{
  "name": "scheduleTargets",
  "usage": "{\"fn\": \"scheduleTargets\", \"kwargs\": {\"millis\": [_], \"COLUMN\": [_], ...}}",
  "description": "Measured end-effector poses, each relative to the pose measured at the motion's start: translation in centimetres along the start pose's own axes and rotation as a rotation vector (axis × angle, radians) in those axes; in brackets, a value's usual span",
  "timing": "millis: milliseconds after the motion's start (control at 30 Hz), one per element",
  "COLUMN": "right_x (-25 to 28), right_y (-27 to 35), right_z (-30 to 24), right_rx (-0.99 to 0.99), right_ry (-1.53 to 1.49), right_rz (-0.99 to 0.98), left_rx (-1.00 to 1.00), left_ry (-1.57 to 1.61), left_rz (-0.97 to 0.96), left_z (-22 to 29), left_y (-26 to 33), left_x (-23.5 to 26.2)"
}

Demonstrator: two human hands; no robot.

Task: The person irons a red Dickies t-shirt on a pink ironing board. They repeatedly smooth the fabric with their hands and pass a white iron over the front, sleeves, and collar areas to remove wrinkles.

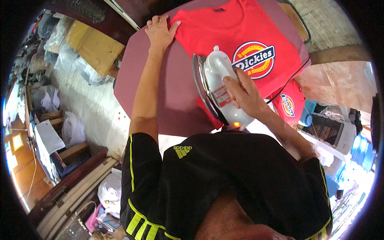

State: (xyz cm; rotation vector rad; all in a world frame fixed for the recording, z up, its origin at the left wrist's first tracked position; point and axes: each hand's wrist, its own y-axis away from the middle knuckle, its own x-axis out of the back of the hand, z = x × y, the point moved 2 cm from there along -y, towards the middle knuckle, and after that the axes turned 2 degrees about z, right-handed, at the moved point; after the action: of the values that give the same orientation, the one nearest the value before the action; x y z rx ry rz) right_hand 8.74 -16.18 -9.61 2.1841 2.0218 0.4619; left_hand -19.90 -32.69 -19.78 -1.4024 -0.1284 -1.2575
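The right hand (244, 94) grips the white iron (218, 86) tight near the ironing board's (168, 80) near edge; the left hand (160, 32) lies flat and open, pinning the red T-shirt (208, 28); lingering could scorch the fabric.

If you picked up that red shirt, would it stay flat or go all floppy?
Probably floppy: the red shirt is thin cloth lying flat on the ironing board. It likely slides easily, since the left hand pins its shoulder edge while the right hand holds the iron.

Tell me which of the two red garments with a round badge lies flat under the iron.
The big red shirt spread on the maroon board. The iron rests on its lower edge; the other, smaller red piece, hangs off the board's right side.
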Motion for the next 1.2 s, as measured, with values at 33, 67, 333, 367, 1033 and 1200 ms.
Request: {"fn": "scheduleTargets", "kwargs": {"millis": [33,67,333,367,1033,1200], "right_x": [-0.8,-1.4,-3.9,-4.0,-4.4,-3.3], "right_y": [-1.1,-2.0,-12.1,-14.2,-17.1,-18.6], "right_z": [0.5,0.4,0.2,0.1,-3.6,-2.1], "right_rx": [0.093,0.050,0.511,0.681,0.252,0.574], "right_ry": [-0.003,-0.020,0.367,0.422,0.349,0.633], "right_rz": [0.073,0.084,0.233,0.249,0.087,0.076], "left_rx": [-0.012,-0.018,-0.092,-0.098,0.149,0.152], "left_ry": [0.006,0.010,0.326,0.357,0.649,0.615], "left_rz": [-0.072,-0.148,-0.107,-0.086,0.146,0.053], "left_z": [-0.2,-0.6,-4.0,-4.2,-5.1,-4.2], "left_y": [-1.0,-1.4,-2.5,-2.4,-1.4,-1.6], "left_x": [-0.2,-0.6,-2.5,-2.4,-0.3,-0.4]}}
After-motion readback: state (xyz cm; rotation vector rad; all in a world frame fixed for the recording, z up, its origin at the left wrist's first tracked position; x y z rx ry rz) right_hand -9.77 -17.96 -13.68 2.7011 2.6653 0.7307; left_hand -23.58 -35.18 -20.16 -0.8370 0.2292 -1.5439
